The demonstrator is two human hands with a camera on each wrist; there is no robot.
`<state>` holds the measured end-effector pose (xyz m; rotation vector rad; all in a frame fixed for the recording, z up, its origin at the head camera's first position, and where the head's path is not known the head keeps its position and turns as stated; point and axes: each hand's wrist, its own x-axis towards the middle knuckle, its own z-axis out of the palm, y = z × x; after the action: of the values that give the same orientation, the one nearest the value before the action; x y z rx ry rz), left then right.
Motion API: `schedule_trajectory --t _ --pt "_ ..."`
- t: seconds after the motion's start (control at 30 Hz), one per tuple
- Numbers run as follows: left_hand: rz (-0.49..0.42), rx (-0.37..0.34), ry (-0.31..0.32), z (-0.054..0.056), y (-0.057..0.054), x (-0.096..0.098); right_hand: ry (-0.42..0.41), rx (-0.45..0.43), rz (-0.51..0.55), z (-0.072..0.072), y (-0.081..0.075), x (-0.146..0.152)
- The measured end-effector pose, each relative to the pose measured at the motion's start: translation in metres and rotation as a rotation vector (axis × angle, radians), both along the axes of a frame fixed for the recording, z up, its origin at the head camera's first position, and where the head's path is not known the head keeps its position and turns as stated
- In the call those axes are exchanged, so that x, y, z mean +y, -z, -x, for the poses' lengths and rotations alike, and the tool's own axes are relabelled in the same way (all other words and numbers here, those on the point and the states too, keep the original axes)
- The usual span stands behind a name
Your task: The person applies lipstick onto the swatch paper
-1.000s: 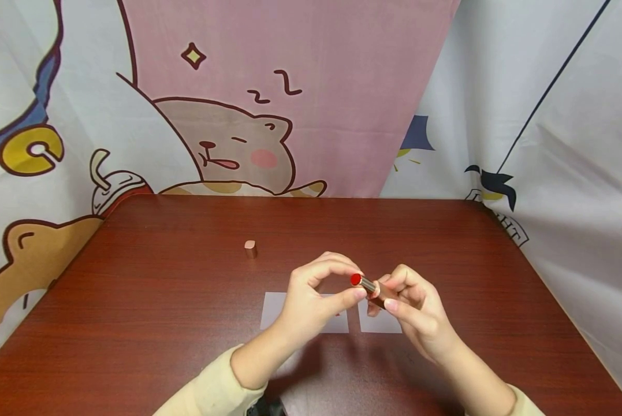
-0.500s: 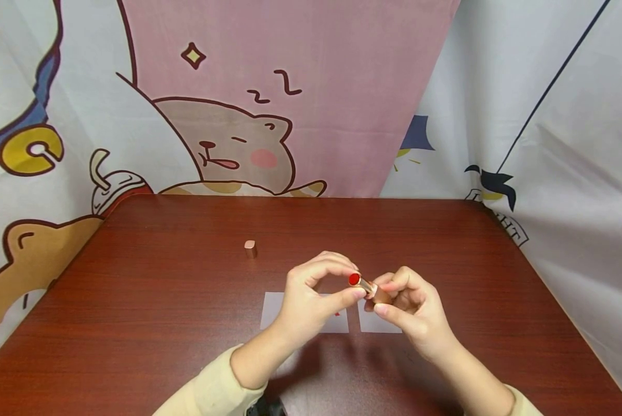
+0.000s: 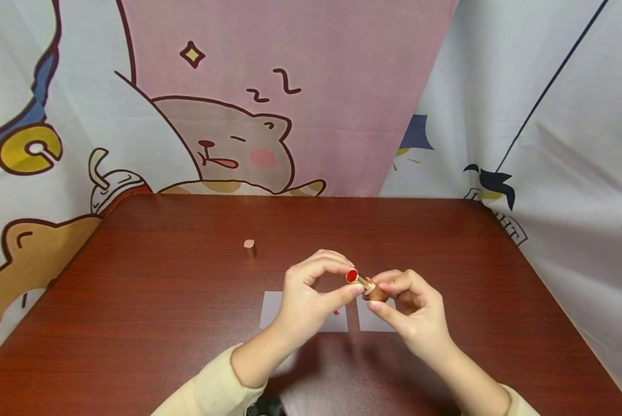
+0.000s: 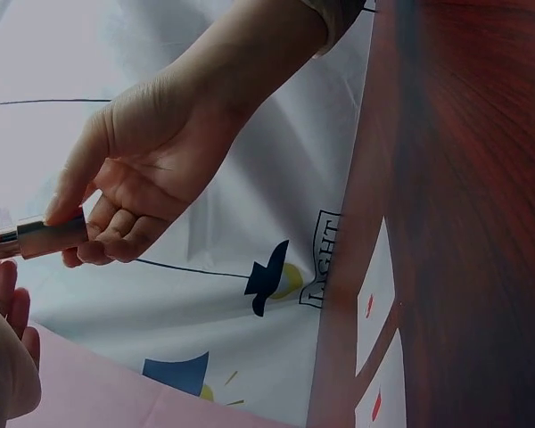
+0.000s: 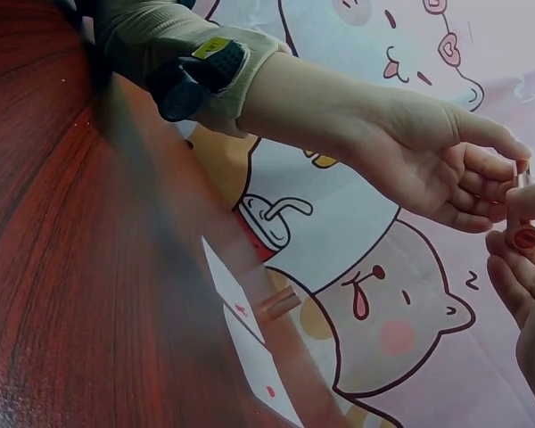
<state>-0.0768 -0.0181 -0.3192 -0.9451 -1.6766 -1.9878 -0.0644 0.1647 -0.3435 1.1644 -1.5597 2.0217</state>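
Observation:
A lipstick (image 3: 364, 282) with a red tip is held above the table between both hands, its tip facing up and to the left. My left hand (image 3: 311, 292) pinches the metal collar below the tip between thumb and index finger. The rose-gold base (image 4: 53, 235) is pinched by the thumb and fingers of my right hand (image 3: 420, 306). The right wrist view shows the underside of the base (image 5: 525, 238) between the right fingers. On the table, behind the left hand, stands the rose-gold lipstick cap (image 3: 250, 248).
Two white paper cards (image 3: 271, 309) lie side by side under the hands; both bear a red mark, seen in the left wrist view on the nearer card (image 4: 383, 383). A cartoon-print curtain (image 3: 342, 115) hangs behind the brown table (image 3: 160, 277).
My right thumb and fingers have shifted left around the base, which has turned in their grip. The lipstick's tip has moved slightly up and left. The cap stays in place.

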Motion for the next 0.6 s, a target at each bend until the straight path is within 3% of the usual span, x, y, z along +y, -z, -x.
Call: schedule_trajectory --t 0.6 --pt "-0.002 -0.010 -0.050 -0.0005 0.0033 0.0023 0.170 0.072 0.018 -0.0003 0.0024 -0.0043"
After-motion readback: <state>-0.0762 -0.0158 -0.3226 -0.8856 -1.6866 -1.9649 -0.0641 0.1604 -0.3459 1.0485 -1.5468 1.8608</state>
